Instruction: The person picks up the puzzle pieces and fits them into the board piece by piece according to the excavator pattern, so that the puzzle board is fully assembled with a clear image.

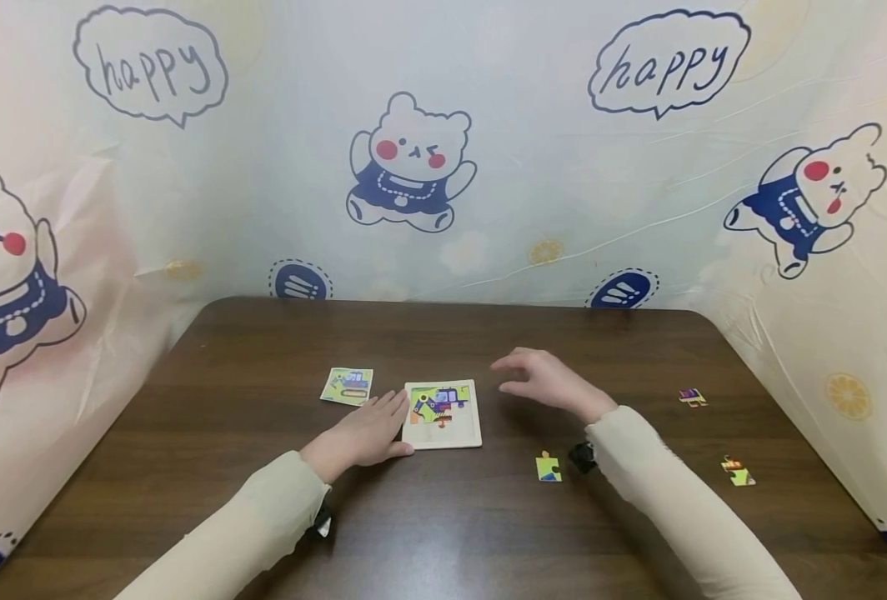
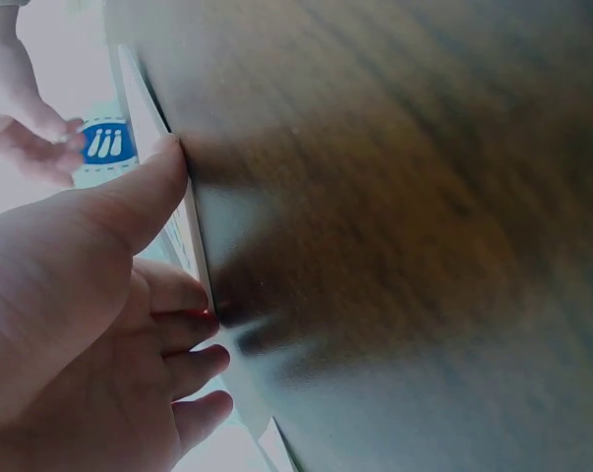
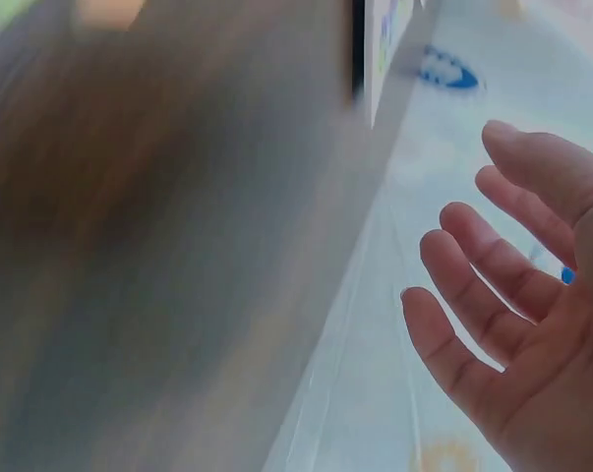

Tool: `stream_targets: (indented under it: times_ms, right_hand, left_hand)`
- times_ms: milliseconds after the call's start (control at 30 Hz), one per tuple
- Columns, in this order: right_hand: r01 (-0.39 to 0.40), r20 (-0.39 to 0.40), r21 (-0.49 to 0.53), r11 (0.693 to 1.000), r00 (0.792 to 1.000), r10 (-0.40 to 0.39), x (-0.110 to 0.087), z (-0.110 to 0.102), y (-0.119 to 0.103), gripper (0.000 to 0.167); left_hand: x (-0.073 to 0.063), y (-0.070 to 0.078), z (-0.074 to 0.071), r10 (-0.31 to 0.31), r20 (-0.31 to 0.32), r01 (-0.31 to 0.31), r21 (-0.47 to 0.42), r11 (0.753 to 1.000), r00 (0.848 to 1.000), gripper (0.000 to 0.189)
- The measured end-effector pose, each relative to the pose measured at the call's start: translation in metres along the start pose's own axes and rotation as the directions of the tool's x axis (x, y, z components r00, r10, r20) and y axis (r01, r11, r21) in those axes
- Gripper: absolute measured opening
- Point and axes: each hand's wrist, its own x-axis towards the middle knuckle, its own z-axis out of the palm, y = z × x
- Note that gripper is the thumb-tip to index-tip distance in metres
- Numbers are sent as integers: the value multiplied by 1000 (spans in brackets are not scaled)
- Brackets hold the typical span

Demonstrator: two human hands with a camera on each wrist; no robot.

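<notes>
A white square puzzle tray [image 1: 421,436] lies mid-table, with joined jigsaw pieces [image 1: 443,403] of a purple and yellow digger filling its upper part. My left hand [image 1: 368,429] rests at the tray's left side, thumb and fingertips touching its edge; the left wrist view shows the thumb [image 2: 153,192] against that rim. To the right of the tray my right hand [image 1: 548,383] hovers over the table, its fingers loosely bent and holding nothing. Seen from the right wrist, the fingers [image 3: 488,261] are spread apart. Nearest below this hand is a yellow-green puzzle piece [image 1: 548,468].
Left of the tray lies a small picture card [image 1: 348,385] of a digger. Two more loose pieces, one purple [image 1: 691,397] and one green and orange [image 1: 738,472], are on the right of the brown table [image 1: 443,533]. A printed curtain [image 1: 526,183] hangs behind.
</notes>
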Motion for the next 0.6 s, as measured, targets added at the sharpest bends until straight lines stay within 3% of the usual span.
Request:
stream_targets:
  times_ms: [300,600]
  right_hand:
    - [-37,-162,5,999,986,37,-48,-44,45,36]
    - [-234,-266,-16,972,938,221,-104,-85,87,44]
  left_hand:
    - [-1,1,-1,9,-4,-9,-7,1000,1000,73]
    - [-1,1,-2,10,-9,-10,-7,1000,1000,72]
